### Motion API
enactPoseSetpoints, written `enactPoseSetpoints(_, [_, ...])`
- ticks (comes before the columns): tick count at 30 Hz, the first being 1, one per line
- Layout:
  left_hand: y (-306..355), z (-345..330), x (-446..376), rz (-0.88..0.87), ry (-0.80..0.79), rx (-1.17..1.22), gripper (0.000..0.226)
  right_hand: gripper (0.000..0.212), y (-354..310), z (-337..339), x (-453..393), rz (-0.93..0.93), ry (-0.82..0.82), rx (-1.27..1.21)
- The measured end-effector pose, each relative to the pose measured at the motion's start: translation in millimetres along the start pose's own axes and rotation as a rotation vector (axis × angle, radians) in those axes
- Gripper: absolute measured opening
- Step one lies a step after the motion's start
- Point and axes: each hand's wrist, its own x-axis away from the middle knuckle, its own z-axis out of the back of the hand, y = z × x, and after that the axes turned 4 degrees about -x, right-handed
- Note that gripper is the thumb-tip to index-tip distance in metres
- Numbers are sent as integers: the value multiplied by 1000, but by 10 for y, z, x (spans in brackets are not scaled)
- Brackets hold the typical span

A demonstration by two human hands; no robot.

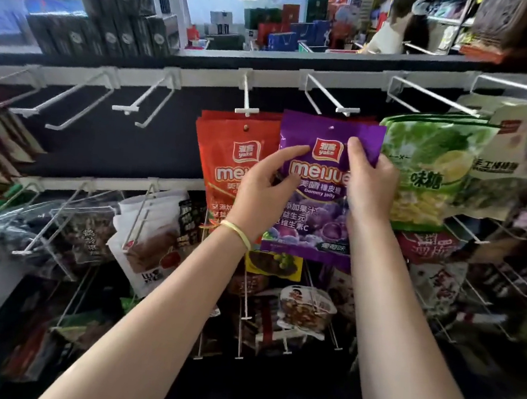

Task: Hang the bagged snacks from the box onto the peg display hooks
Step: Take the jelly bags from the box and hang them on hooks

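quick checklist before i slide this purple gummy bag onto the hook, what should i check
1. Hold on the purple foil gummy bag: ok. The right hand pinches its upper right part, and the left hand touches its left edge.
2. Punched hole in the bag's top strip: ok, uncovered near the top centre.
3. White wire peg hook free at its tip: ok, the tip sits just above the bag.
4. Hole lined up with the hook tip: not ok, the hole is below and left of it.
5. Room on that hook: cannot tell, the bag hides what is behind it.
6. Neighbouring orange foil bags: ok, already hanging on their own hook.
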Motion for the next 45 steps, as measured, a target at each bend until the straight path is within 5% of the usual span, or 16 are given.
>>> enactPoseSetpoints(15, [-66, -94, -89, -6, -1, -40, 44, 29, 67, 2, -120, 36, 22, 53])
enactPoseSetpoints(19, [-76, -56, -3, -153, 105, -250, 43, 10, 84, 9, -77, 151, 102, 160])
enactPoseSetpoints(22, [-198, 97, 133, -277, 258, -329, 33, 35, 160, 12, 31, 294, 224, 268])
enactPoseSetpoints(25, [-433, 323, 241, -196, 331, -374, 28, 29, 298, -56, 257, 490, 299, 333])
enactPoseSetpoints(27, [-589, 477, 347, -111, 301, -355, 25, 16, 427, -143, 490, 525, 201, 251])
enactPoseSetpoints(31, [-921, 792, 677, 84, 206, -265, 29, 21, 666, -426, 1061, 209, -137, 95])
enactPoseSetpoints(39, [-1576, 2101, 1425, 309, 122, -337, 35, 25, 1081, -1530, 2293, -186, -906, 308])
enactPoseSetpoints(45, [-1960, 3848, 2231, 362, 380, -325, 33, 31, 1074, -2933, 3555, -194, -1051, 328])
